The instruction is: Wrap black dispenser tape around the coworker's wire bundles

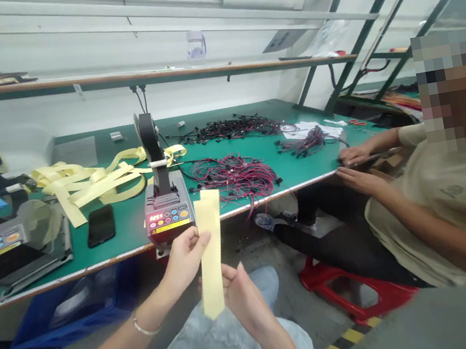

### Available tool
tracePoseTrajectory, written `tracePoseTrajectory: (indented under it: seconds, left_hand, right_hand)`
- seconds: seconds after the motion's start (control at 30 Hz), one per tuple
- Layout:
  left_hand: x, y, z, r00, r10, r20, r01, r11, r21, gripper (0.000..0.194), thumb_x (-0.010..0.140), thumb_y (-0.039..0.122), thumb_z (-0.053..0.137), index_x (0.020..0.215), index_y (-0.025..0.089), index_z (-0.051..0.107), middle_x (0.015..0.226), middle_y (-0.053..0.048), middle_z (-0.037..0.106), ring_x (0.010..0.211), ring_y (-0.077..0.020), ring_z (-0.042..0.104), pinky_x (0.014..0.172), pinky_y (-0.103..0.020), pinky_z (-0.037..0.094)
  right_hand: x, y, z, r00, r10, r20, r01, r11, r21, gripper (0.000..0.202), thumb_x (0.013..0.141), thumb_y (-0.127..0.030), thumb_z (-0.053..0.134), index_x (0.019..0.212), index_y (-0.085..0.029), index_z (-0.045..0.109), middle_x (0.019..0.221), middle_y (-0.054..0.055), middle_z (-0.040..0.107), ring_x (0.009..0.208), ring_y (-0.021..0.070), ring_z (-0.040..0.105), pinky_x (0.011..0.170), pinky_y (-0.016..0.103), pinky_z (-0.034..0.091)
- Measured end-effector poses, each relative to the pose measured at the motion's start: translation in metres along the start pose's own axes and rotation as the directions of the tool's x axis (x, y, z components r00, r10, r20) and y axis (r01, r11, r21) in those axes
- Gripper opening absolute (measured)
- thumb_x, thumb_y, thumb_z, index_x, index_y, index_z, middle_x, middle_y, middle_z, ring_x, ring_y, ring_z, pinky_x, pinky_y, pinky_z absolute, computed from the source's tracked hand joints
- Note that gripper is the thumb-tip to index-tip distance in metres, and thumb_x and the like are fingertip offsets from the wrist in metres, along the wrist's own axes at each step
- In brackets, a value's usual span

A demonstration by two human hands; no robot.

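My left hand (185,261) pinches a pale yellow paper strip (211,255) between thumb and fingers, along its left edge. The strip is folded or doubled, with two uneven ends at the top and a pointed lower end, and hangs over my lap. Beside its lower right edge is my right hand (248,300), palm turned up and thumb apart from the strip; some of its fingers are hidden behind the paper. Just beyond the hands, a tape dispenser (167,209) with a black roll and a lit display stands at the green table's (135,229) front edge.
More yellow strips (100,182) lie in a loose pile near a black phone (100,226). A second tape dispenser (12,241) stands left. Red-and-black wire bundles (237,176) cover the middle. A co-worker (438,200) sits at right, hands at the table edge. Below is a blue bin (76,308).
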State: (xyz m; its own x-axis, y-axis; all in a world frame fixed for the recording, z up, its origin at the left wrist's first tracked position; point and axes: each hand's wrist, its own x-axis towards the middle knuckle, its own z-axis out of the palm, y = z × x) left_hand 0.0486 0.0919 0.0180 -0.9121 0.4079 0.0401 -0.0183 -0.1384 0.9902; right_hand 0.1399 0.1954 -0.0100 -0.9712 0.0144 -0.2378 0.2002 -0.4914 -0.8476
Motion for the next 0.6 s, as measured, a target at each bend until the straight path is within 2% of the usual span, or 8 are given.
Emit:
tracePoseTrajectory:
  seconds: [0.1, 0.17, 0.23, 0.33, 0.4, 0.5, 0.53, 0.6]
  left_hand:
    - [0.007, 0.004, 0.0, 0.979, 0.198, 0.047, -0.203, 0.953, 0.225, 0.033, 0.081, 0.043, 0.051, 0.072, 0.013, 0.059, 0.066, 0.0, 0.053, 0.06, -0.0096, 0.048, 0.052, -0.018, 0.037]
    - [0.008, 0.008, -0.005, 0.963, 0.26, 0.065, -0.267, 0.904, 0.335, 0.033, 0.082, 0.042, 0.05, 0.068, 0.013, 0.058, 0.063, 0.0, 0.052, 0.059, -0.0094, 0.047, 0.051, -0.018, 0.036]
    - [0.01, 0.013, -0.013, 0.968, 0.239, 0.074, -0.249, 0.891, 0.38, 0.035, 0.082, 0.044, 0.049, 0.067, 0.013, 0.056, 0.059, 0.001, 0.051, 0.054, -0.0088, 0.047, 0.047, -0.018, 0.035]
    - [0.013, 0.024, -0.02, 0.984, 0.13, 0.123, -0.165, 0.924, 0.345, 0.038, 0.082, 0.048, 0.047, 0.067, 0.014, 0.054, 0.05, 0.003, 0.049, 0.04, -0.0085, 0.045, 0.037, -0.019, 0.033]
    - [0.015, 0.03, -0.021, 0.982, 0.123, 0.146, -0.167, 0.924, 0.344, 0.037, 0.082, 0.047, 0.046, 0.069, 0.014, 0.056, 0.046, 0.004, 0.048, 0.036, -0.0086, 0.044, 0.034, -0.019, 0.032]
    - [0.026, 0.044, -0.033, 0.949, 0.314, 0.013, -0.283, 0.835, 0.471, 0.03, 0.081, 0.04, 0.05, 0.074, 0.013, 0.061, 0.051, 0.003, 0.054, 0.041, -0.008, 0.048, 0.039, -0.019, 0.036]
    - [0.034, 0.051, -0.043, 0.916, 0.397, -0.065, -0.311, 0.8, 0.513, 0.027, 0.08, 0.037, 0.053, 0.077, 0.012, 0.063, 0.055, 0.003, 0.057, 0.043, -0.0071, 0.049, 0.041, -0.019, 0.037]
    - [0.057, 0.067, -0.075, 0.813, 0.527, -0.249, -0.332, 0.77, 0.545, 0.027, 0.079, 0.034, 0.056, 0.088, 0.009, 0.064, 0.066, 0.004, 0.062, 0.046, -0.0041, 0.049, 0.043, -0.018, 0.037]
  right_hand:
    - [-0.012, -0.013, 0.005, 0.995, -0.096, -0.034, 0.089, 0.982, -0.169, 0.051, 0.063, -0.051, 0.07, 0.096, -0.013, 0.065, 0.077, 0.008, 0.069, 0.064, 0.0158, 0.063, 0.064, 0.027, 0.047]
    - [-0.017, -0.016, 0.009, 0.984, -0.145, -0.101, 0.116, 0.963, -0.245, 0.038, 0.066, -0.045, 0.071, 0.087, -0.013, 0.067, 0.068, 0.006, 0.068, 0.057, 0.0128, 0.06, 0.059, 0.024, 0.046]
    - [-0.018, -0.019, 0.013, 0.978, -0.161, -0.135, 0.12, 0.956, -0.269, 0.033, 0.068, -0.043, 0.07, 0.08, -0.013, 0.067, 0.064, 0.005, 0.067, 0.054, 0.0117, 0.059, 0.056, 0.022, 0.045]
    - [-0.016, -0.023, 0.016, 0.976, -0.164, -0.142, 0.123, 0.958, -0.258, 0.03, 0.065, -0.04, 0.072, 0.075, -0.014, 0.066, 0.063, 0.004, 0.067, 0.054, 0.0111, 0.059, 0.057, 0.022, 0.046]
    - [-0.014, -0.026, 0.017, 0.973, -0.161, -0.162, 0.117, 0.961, -0.252, 0.029, 0.063, -0.039, 0.074, 0.07, -0.013, 0.064, 0.061, 0.004, 0.066, 0.051, 0.0106, 0.058, 0.056, 0.021, 0.046]
    - [-0.011, -0.03, 0.015, 0.957, -0.197, -0.212, 0.138, 0.955, -0.263, 0.029, 0.062, -0.039, 0.074, 0.065, -0.013, 0.061, 0.057, 0.003, 0.064, 0.05, 0.0098, 0.057, 0.052, 0.019, 0.043]
    - [-0.011, -0.031, 0.013, 0.95, -0.21, -0.231, 0.146, 0.952, -0.268, 0.029, 0.062, -0.039, 0.074, 0.064, -0.013, 0.061, 0.056, 0.003, 0.064, 0.05, 0.0096, 0.056, 0.051, 0.018, 0.043]
    - [-0.011, -0.035, 0.008, 0.93, -0.234, -0.282, 0.157, 0.95, -0.271, 0.029, 0.063, -0.039, 0.074, 0.066, -0.013, 0.062, 0.057, 0.003, 0.064, 0.051, 0.0094, 0.056, 0.05, 0.018, 0.041]
